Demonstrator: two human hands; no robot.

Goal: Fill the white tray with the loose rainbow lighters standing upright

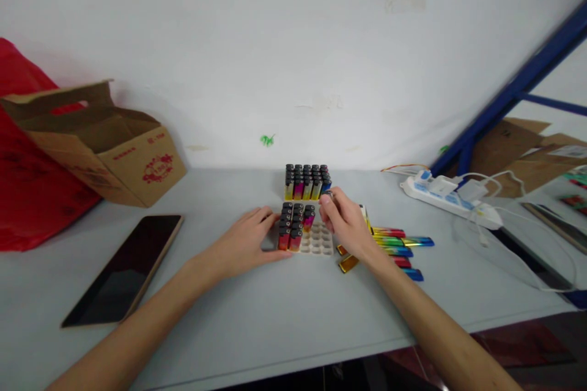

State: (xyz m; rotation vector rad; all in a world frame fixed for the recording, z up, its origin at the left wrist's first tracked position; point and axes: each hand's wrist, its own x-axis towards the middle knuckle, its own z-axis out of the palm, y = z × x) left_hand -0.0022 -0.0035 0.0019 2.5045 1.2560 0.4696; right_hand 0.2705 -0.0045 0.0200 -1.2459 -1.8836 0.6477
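A pale tray [317, 240] with round slots holds several upright lighters [290, 226] in its left part. My left hand [247, 238] rests at the tray's left side, thumb and fingers apart around its edge. Above the tray's right part, my right hand [343, 217] pinches a lighter whose dark top [327, 194] shows at the fingertips; its body is mostly hidden. Behind stands a second block of upright lighters [307, 182] in rows. Loose, colourful lighters [398, 250] lie in a pile to the right, partly behind my right wrist.
On the left are a tablet [123, 269], an open cardboard box [132, 159] and a red bag [32, 183]. A white power strip [452, 200] with plugs and cables lies at the right, near a blue metal frame [513, 88]. A wall stands behind the table [257, 330].
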